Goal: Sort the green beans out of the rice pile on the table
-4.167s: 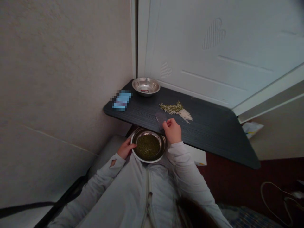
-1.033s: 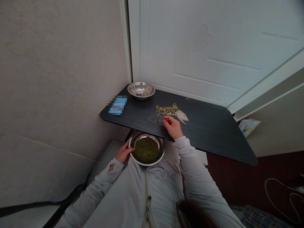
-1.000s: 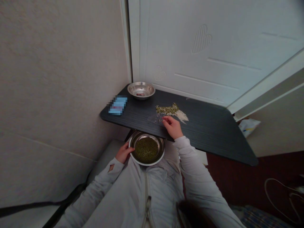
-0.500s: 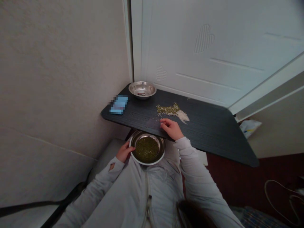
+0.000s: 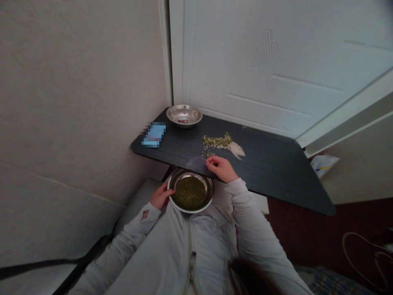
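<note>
My left hand (image 5: 160, 195) is closed on the rim of a metal bowl (image 5: 209, 196), thumb over the inside edge. The bowl rests at my lap below the table edge and holds many small green beans (image 5: 190, 192). Over the table's near edge, my right hand (image 5: 222, 169) pinches a thin, see-through rounded plastic piece (image 5: 196, 164), which reaches left above the bowl's far rim. A few loose grains lie just beyond those fingers. Farther back, a strip of mixed green beans and white grains (image 5: 216, 141) joins a small heap of white rice-like grains (image 5: 237, 150).
The dark table (image 5: 276, 172) stands against a white door (image 5: 233, 53). A second metal bowl (image 5: 184, 116) with a small label inside sits at its back left, beside a blurred-out blue rectangular thing (image 5: 155, 134). A wall (image 5: 76, 102) rises on the left.
My right hand has shifted slightly down toward me, bringing the plastic piece nearer the table edge and the bowl. My left hand and the bowl have stayed put.
</note>
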A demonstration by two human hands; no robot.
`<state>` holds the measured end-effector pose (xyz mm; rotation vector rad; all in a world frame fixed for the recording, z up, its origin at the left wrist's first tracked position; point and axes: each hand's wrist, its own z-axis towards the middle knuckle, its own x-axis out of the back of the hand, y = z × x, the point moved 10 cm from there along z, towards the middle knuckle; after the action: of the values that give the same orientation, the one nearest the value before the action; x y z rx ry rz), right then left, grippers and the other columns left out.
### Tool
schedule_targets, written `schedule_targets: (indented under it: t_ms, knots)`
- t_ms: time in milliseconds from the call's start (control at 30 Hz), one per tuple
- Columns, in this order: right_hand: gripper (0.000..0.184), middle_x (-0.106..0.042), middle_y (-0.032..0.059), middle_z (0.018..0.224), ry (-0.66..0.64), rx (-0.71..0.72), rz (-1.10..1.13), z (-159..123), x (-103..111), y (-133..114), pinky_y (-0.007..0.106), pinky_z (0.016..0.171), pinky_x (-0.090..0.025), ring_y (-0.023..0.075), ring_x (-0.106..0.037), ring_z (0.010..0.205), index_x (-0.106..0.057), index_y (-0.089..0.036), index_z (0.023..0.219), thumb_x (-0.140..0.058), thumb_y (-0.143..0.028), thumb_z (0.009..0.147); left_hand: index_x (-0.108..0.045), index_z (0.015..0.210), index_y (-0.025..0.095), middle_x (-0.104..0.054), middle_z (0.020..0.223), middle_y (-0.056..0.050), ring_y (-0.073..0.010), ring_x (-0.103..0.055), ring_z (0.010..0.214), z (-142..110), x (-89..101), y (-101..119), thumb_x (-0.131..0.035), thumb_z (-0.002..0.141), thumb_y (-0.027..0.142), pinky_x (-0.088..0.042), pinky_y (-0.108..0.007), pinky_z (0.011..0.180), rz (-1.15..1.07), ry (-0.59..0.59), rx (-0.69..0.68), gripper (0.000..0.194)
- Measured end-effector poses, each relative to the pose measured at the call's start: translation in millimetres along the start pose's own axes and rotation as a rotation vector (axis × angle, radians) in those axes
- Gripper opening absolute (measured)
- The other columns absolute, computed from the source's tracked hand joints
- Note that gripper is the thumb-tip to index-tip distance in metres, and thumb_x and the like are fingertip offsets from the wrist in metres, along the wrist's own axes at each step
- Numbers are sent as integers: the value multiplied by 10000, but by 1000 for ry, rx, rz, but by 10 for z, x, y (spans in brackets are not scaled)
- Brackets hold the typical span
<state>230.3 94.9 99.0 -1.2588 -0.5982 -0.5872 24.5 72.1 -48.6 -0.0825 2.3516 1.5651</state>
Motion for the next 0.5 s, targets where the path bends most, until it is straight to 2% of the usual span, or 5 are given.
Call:
schedule_targets:
  t_ms: [333,500]
  knots:
    - [164,-538,-30,536,-93,-25,122,-29,-96,17,197,528,-346,73,-465,490,-511,-169,676,-448,-321,674,-555,896,109,-629,706,-30,-195,-562,695,11,17,-38,-614,458,197,-403,-342,712,17,5,13,450]
    - [183,-523,-30,555,-16,-73,347,9,-33,96,208,569,-369,81,-479,537,-479,-169,722,-428,-341,687,-558,898,108,-632,718,-33,-206,-561,707,0,33,3,-604,450,188,-409,-335,689,43,20,-1,457]
